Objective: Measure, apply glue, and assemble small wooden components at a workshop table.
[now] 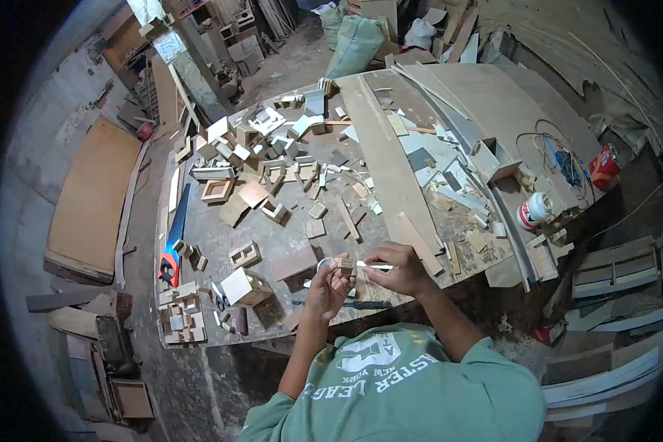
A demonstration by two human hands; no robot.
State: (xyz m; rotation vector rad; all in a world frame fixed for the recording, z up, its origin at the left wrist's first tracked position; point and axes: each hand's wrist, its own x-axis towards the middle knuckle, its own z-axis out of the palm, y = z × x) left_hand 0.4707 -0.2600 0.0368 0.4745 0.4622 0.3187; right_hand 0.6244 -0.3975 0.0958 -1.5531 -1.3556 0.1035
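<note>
My left hand point(327, 292) is at the near edge of the workbench, fingers closed on a small wooden piece point(345, 267). A thin pale curved strip shows at the far side of those fingers. My right hand point(399, 269) pinches a slim white strip point(367, 265), whose tip meets the wooden piece; whether it is a tool or a sliver of material I cannot make out. Beneath my hands lies a dark bar-shaped tool point(368, 304). Left of them stand a white-topped wooden box point(244, 286) and a brown board point(293, 263).
Small wooden frames, blocks and offcuts point(272, 168) cover the bench's left half. A blue handsaw point(177, 228) with an orange handle lies along the left edge. A long plank point(390, 151) crosses the middle. To the right stand a white tub point(534, 210) and a red can point(604, 168).
</note>
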